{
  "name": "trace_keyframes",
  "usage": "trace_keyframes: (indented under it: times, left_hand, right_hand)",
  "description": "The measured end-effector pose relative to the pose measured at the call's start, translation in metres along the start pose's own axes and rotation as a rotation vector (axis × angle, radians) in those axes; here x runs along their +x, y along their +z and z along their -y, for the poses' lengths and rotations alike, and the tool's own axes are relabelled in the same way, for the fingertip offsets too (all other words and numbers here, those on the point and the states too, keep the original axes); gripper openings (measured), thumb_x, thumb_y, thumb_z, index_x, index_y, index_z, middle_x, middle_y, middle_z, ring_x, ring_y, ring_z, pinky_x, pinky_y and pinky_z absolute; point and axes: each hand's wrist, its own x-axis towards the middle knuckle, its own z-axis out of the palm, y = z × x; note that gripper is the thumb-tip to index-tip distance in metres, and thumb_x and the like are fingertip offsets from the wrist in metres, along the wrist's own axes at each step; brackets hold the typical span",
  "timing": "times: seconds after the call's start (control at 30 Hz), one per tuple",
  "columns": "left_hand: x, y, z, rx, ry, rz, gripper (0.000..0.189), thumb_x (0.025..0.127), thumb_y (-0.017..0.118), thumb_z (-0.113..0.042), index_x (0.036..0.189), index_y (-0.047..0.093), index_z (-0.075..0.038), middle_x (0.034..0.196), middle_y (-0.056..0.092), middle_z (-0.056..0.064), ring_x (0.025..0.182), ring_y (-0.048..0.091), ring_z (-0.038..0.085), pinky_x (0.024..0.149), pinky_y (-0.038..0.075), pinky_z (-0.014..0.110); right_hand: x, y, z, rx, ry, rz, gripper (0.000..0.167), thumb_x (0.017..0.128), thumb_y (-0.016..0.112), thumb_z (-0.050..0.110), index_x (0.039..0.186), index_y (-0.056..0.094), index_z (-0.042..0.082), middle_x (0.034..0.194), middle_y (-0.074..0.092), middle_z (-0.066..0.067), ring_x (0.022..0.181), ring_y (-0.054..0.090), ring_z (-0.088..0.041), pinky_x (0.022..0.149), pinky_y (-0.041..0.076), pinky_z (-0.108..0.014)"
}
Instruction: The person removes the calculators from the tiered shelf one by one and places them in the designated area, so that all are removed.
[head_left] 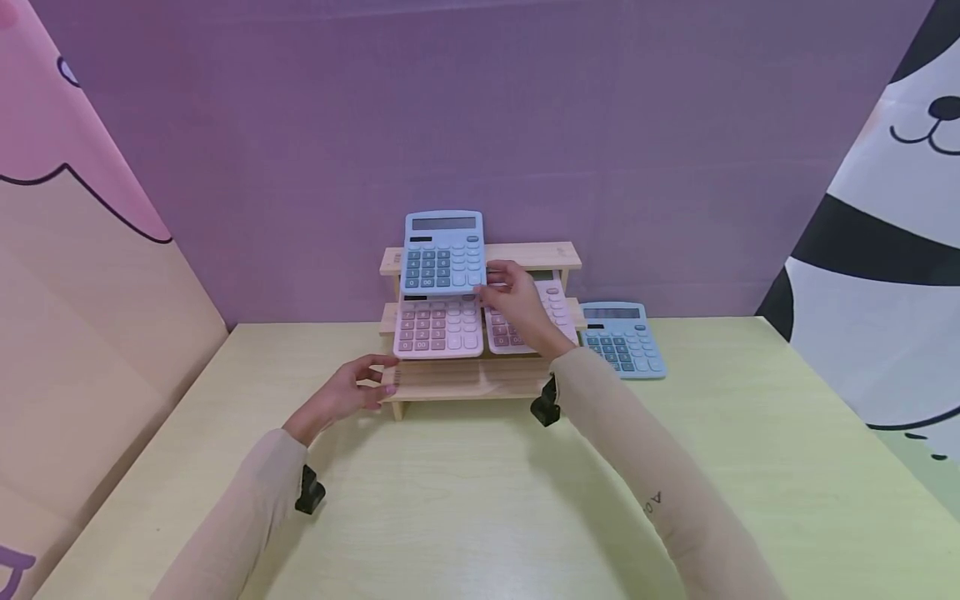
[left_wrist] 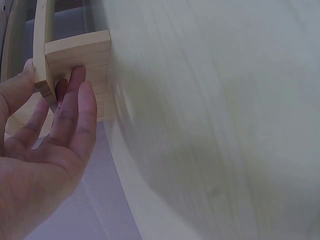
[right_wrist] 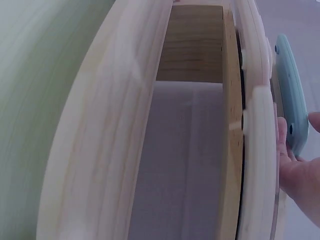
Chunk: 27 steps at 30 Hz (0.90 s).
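My right hand (head_left: 521,312) pinches the lower right corner of a light blue calculator (head_left: 442,258) at the top step of a small wooden tiered rack (head_left: 465,382). Seen edge-on in the right wrist view, that calculator (right_wrist: 291,92) has my thumb at its face and fingers behind. Two pink calculators lean on the middle step: the left one (head_left: 438,333) has its top covered by the blue calculator, the right one (head_left: 558,304) is partly behind my right hand. My left hand (head_left: 345,392) grips the lowest step's left end, thumb on one face, fingers (left_wrist: 70,117) underneath.
A second blue calculator (head_left: 622,342) leans at the rack's right side, partly hidden by the right sleeve. The pale wooden table (head_left: 450,517) meets a purple backdrop (head_left: 480,125). Printed cartoon panels (head_left: 862,333) stand at both sides. Black wrist devices (head_left: 545,404) sit under the sleeves.
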Motion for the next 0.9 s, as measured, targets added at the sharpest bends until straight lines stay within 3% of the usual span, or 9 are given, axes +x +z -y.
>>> trace_keyframes:
  times: [0.43,0.9]
  left_hand:
    - [0.0,0.0,0.0,-0.002,0.006,0.001,0.053,0.087,0.062,-0.014,0.136,0.04,-0.009,0.118,0.047,0.019,0.088,0.056,0.021,0.08,0.055,0.038]
    - [0.001,-0.002,0.003,0.015,0.033,0.01,0.054,0.088,0.061,-0.015,0.136,0.039,-0.007,0.117,0.046,0.021,0.086,0.056,0.018,0.078,0.055,0.037]
  right_hand:
    - [0.001,0.012,0.003,0.13,0.083,-0.078,0.049,0.088,0.055,-0.003,0.133,0.038,0.003,0.122,0.049,-0.016,0.104,0.057,-0.022,0.085,0.052,-0.025]
    - [-0.001,0.019,0.006,0.275,0.137,-0.15,0.05,0.086,0.055,-0.008,0.132,0.039,0.005,0.116,0.051,-0.014,0.093,0.058,-0.017,0.083,0.053,-0.026]
